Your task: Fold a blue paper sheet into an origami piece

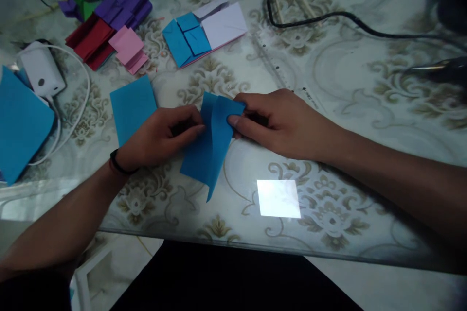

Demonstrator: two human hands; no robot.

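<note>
Head view: both hands on the blue paper (204, 148), which is held over the patterned bench (346, 82), near its front edge. Paper is folded lengthwise, upper layer partly lifted, one narrow corner pointing down toward the wearer. Right hand (282, 124): fingers closed on paper's upper right corner, thumb on top. Left hand (166, 131): thumb and forefinger pinching the left edge; dark band (122, 161) on that wrist.

Blue square sheet (132, 104) lies flat, partly behind left hand. Larger blue sheet (22, 126) at left frame edge, beside a white box (42, 70) with white cable (88, 82). Far side: folded pink paper (128, 48) against folded red paper (89, 39), purple pieces (126, 5) just behind. Folded blue piece (188, 40) sits on white paper (226, 26). Clear ruler (270, 60) lies beyond right hand; black cable (350, 14) farther back.
</note>
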